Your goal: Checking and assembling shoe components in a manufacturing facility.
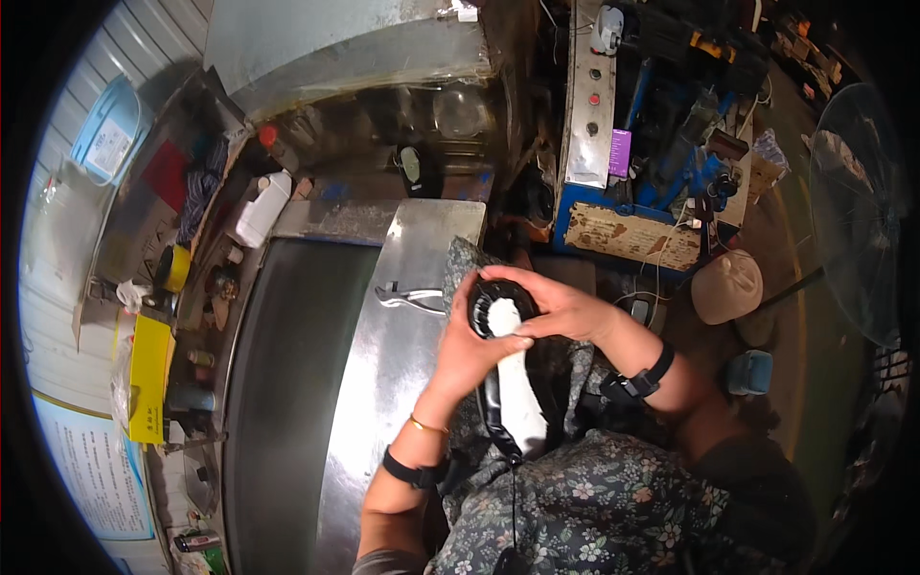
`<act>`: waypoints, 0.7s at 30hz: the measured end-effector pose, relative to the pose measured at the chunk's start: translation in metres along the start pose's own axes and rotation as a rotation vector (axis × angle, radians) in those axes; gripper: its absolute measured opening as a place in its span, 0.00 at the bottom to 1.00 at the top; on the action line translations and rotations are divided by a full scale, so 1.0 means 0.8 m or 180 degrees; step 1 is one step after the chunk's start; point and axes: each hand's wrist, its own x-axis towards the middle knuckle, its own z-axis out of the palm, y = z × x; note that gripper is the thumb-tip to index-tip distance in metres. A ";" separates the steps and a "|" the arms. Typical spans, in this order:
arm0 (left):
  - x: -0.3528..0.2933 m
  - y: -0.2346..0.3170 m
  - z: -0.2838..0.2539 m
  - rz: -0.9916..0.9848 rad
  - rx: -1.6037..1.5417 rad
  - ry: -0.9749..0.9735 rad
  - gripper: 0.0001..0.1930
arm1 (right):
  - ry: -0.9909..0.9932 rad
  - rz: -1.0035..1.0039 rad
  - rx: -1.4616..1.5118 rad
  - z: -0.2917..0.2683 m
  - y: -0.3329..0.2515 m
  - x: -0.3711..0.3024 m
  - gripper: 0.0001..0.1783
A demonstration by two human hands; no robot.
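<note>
Black shoe (520,398), white underside up, near end against the floral apron (613,508), far end caught between both hands. Left hand (463,347) is wrapped round one side, right hand (565,309) round the other, thumbs close together over the white. So no spare hand, and the biggest worry is the whole shoe twisting: only the lap seems to back up the near end, so if either grip slackens it'll probably roll. Smaller worry: the puckered black edge (478,323) round the far end. Uneven thumb pressure could leave those folds lopsided, and the hands hide too much to tell how even they are. Tiniest one is the dark cord (515,489) dangling by the near end, which might snag if the shoe gets turned.

As for the rest, a metal bench (374,383) runs along the left with a dark belt (297,383) beside it. Blue machine (623,209) up on the right, fan (862,211) beyond, both well apart. Yellow box (149,379) and white bottle (264,211) sit past the belt, not bothering anyone. What's really in the way is smallest: pincers (398,296) on the bench, handles towards the left hand. One careless elbow could knock them onto the belt.
</note>
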 end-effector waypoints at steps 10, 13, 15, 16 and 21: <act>-0.021 0.085 0.010 0.1992 -0.0370 -0.1664 0.23 | -0.0575 0.1778 -0.0229 -0.097 -0.083 -0.152 0.43; 0.007 -0.021 -0.022 0.0829 0.0372 -0.0196 0.18 | 0.2455 0.2261 0.1019 0.004 -0.134 -0.163 0.28; 0.018 -0.112 -0.054 0.0277 0.1126 0.0470 0.20 | 0.2896 0.2008 0.0708 -0.001 -0.070 -0.216 0.23; 0.023 -0.152 -0.073 0.0227 0.1761 0.0752 0.21 | 0.2881 0.1641 -0.0136 -0.027 -0.025 -0.248 0.21; -0.001 -0.260 -0.112 0.0331 0.2751 0.0915 0.30 | 0.1664 0.1795 0.2671 -0.011 0.008 -0.112 0.28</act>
